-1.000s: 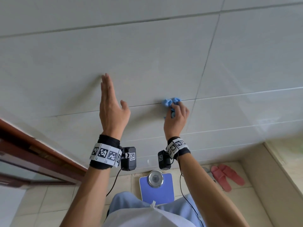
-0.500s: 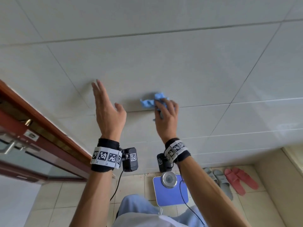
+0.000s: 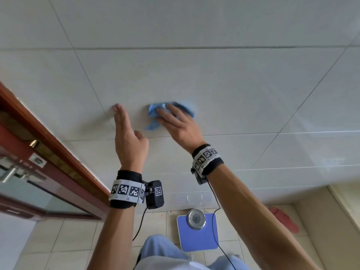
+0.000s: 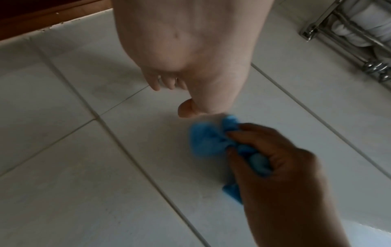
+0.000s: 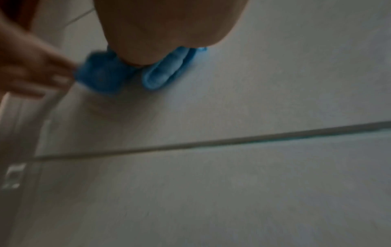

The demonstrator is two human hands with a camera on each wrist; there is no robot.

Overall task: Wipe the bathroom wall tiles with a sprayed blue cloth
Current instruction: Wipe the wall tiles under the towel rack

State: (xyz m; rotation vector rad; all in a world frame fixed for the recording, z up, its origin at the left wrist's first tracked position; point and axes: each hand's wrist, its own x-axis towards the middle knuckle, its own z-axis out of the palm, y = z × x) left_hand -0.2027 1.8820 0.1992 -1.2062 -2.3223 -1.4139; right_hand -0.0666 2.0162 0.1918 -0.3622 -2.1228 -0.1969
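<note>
A crumpled blue cloth (image 3: 153, 112) lies bunched against the pale grey wall tiles (image 3: 214, 78), just above a horizontal grout line. My right hand (image 3: 175, 121) holds it against the wall; in the left wrist view its fingers (image 4: 249, 137) curl round the blue cloth (image 4: 207, 142). In the right wrist view, folds of the cloth (image 5: 101, 76) stick out from under the palm (image 5: 165, 25). My left hand (image 3: 126, 133) is just left of the cloth, with straight fingers, fingertips at the wall, and nothing in it.
A red-brown door frame (image 3: 48, 137) with a metal handle (image 3: 9, 172) runs along the left. On the floor below stand a blue bathroom scale (image 3: 196, 230) and a red slipper (image 3: 284, 219). A chrome towel rack (image 4: 349, 33) hangs on the wall, seen in the left wrist view.
My right hand has slid the cloth leftward along the wall, close to my left hand. The view has turned left, so more of the door shows.
</note>
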